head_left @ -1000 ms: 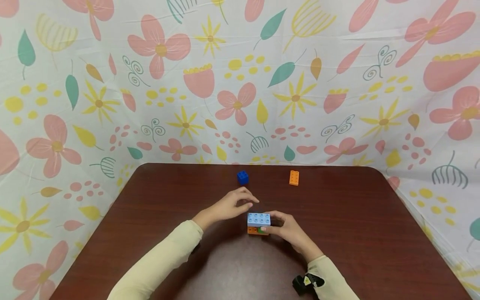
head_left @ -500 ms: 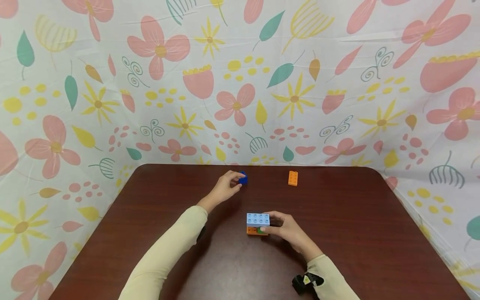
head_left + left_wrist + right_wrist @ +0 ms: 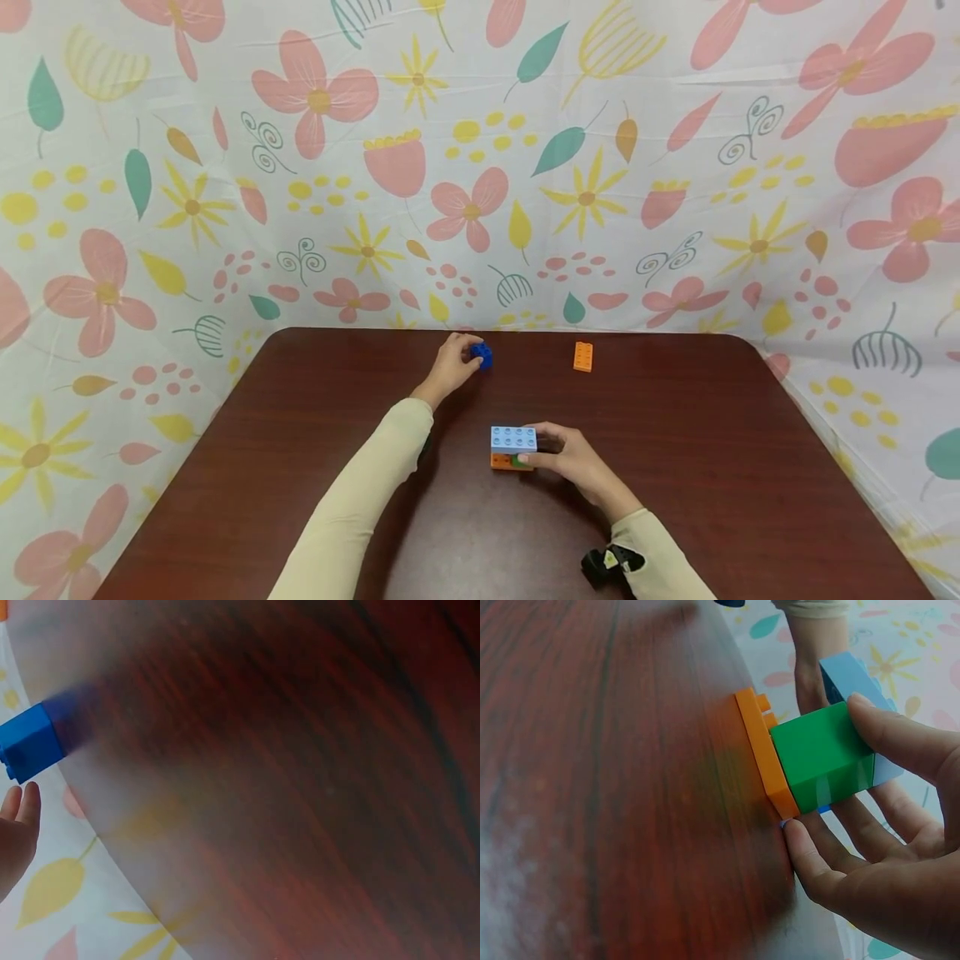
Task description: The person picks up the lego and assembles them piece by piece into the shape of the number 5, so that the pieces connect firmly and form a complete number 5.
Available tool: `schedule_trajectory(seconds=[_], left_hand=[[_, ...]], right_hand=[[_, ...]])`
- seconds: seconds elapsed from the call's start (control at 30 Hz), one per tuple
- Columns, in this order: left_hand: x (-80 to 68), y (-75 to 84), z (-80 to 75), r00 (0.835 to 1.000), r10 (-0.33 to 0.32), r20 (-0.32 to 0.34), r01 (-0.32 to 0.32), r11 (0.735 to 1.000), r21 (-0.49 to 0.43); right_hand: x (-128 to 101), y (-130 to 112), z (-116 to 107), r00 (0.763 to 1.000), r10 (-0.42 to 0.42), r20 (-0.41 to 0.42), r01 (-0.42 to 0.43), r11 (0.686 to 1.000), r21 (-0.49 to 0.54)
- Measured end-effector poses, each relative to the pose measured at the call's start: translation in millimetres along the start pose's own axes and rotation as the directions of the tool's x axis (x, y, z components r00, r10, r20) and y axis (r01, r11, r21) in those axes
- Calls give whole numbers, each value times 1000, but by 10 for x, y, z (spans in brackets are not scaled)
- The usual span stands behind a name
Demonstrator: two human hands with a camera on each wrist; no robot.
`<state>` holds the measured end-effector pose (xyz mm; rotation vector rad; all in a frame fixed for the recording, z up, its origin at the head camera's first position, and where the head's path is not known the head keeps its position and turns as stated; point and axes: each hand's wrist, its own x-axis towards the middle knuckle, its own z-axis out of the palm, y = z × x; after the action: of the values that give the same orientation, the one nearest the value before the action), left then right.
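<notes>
**Two hands, two bricks: one steadies a stack, the other reaches far**

Nearest, the right hand [image 3: 570,460] grips a small stack of bricks [image 3: 513,447] standing on the dark wooden table [image 3: 712,467]: fingers curled on its side, an orange plate at the bottom, a green block [image 3: 821,754] in the middle, a pale blue studded brick on top. The plastic is hard, glossy and square-edged. Since the hold is on one side only, a push from above could tip or slide the stack on the smooth wood.

Farther off, the left hand [image 3: 452,365] is at a small dark blue brick [image 3: 482,356] near the table's far edge, fingers curled at it; whether they have closed on it I cannot tell. A loose pinch could knock it off the edge toward the flowered cloth [image 3: 480,167]. An orange brick [image 3: 582,357] lies well apart to its right.
</notes>
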<state>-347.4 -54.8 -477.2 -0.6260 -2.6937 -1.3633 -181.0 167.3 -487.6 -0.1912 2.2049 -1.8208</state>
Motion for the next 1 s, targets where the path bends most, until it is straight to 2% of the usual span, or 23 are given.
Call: schedule_trajectory(seconds=[0.27, 0.53, 0.77, 1.0], left_hand=[[29, -82, 67, 998, -63, 24, 61, 995, 79], [38, -89, 102, 999, -42, 11, 40, 986, 165], [7, -74, 109, 998, -61, -12, 62, 983, 172], [-48, -69, 79, 1000, -28, -8, 29, 991, 132]], right_hand=[[-4, -3, 10, 1000, 4, -2, -3, 1000, 17], [11, 30, 14, 1000, 3, -6, -3, 1000, 16], [42, 79, 7, 1000, 8, -11, -8, 1000, -2], [14, 47, -3, 1000, -7, -6, 7, 1000, 6]])
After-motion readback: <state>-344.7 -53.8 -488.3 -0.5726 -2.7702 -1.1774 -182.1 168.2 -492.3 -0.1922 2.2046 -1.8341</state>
